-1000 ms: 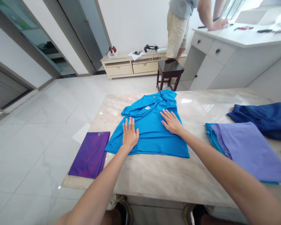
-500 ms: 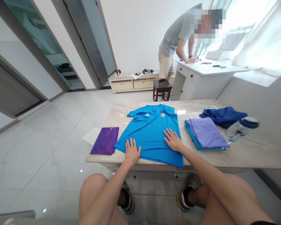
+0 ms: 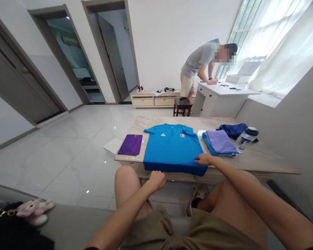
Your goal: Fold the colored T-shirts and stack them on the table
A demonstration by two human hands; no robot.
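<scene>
A bright blue T-shirt (image 3: 172, 147) with small chest logos lies spread on the table, its lower hem hanging over the near edge. My left hand (image 3: 157, 180) is closed in a loose fist just below the hem, over my lap; I see no cloth in it. At the shirt's lower right side, my right hand (image 3: 205, 159) has its fingers bent together on the fabric edge. To the left lies a folded purple garment (image 3: 130, 144). A folded lavender garment (image 3: 221, 141) rests on blue cloth to the right.
A clear bottle (image 3: 246, 138) with a dark lid stands beside a dark blue garment (image 3: 231, 130) on the stone-topped table (image 3: 266, 163). Beyond are a dark stool (image 3: 182, 103) and a person (image 3: 199, 60) leaning over a white desk (image 3: 224, 100). A plush toy (image 3: 35, 210) lies at lower left.
The shirt has shifted toward me and its hem now drops over the table edge. My left hand has come off it and closed; my right moved to its side edge. The view has tilted up.
</scene>
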